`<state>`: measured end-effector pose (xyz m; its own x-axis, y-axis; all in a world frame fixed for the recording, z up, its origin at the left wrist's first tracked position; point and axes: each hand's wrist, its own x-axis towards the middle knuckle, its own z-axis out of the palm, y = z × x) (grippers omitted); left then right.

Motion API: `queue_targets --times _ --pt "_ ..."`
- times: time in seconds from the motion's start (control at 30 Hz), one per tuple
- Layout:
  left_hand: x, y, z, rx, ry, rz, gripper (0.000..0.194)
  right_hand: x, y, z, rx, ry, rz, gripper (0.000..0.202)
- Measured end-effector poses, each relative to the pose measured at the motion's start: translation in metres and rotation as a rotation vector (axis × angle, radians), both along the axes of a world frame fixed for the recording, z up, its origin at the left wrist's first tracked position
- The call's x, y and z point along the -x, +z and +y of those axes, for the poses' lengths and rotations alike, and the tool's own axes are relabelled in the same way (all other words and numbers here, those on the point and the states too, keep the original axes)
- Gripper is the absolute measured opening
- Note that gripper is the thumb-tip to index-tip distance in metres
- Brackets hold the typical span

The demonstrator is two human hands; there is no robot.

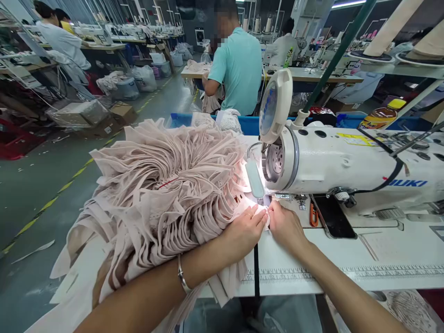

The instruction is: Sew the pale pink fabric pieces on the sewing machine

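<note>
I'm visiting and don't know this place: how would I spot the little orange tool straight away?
Find the big white sewing machine, then look below its long body, to the right of the right hand. A black phone lies there. The orange tool lies just left of it, set apart by its bright colour and much smaller, narrow shape.

Silver bracelet (181,275) and thin ring (249,215)
</note>
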<state>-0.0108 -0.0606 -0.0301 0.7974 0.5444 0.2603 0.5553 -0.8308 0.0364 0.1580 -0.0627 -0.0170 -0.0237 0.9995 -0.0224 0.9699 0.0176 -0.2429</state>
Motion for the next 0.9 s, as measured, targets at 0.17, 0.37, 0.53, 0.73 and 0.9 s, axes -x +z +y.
queue_targets --times 0.17,0.37,0.53,0.73,0.9 --pt "-0.001 0.000 0.000 -0.160 0.013 0.101 0.038 -0.006 0.000 0.001 0.034 0.017 0.064 0.016" --pt "-0.005 -0.007 0.003 -0.210 -0.008 0.072 0.032 -0.036 -0.001 -0.006 -0.133 0.403 0.285 0.021" --pt "-0.008 -0.002 0.004 -0.056 0.009 -0.046 0.026 -0.040 -0.013 -0.011 -0.429 0.532 0.150 0.032" --pt "-0.003 0.008 0.007 0.007 0.204 -0.077 0.022 -0.020 -0.011 -0.009 -0.541 0.436 -0.171 0.025" --pt "-0.007 0.006 0.009 0.041 0.081 0.008 0.020 -0.021 -0.009 -0.006 -0.577 0.485 -0.295 0.037"
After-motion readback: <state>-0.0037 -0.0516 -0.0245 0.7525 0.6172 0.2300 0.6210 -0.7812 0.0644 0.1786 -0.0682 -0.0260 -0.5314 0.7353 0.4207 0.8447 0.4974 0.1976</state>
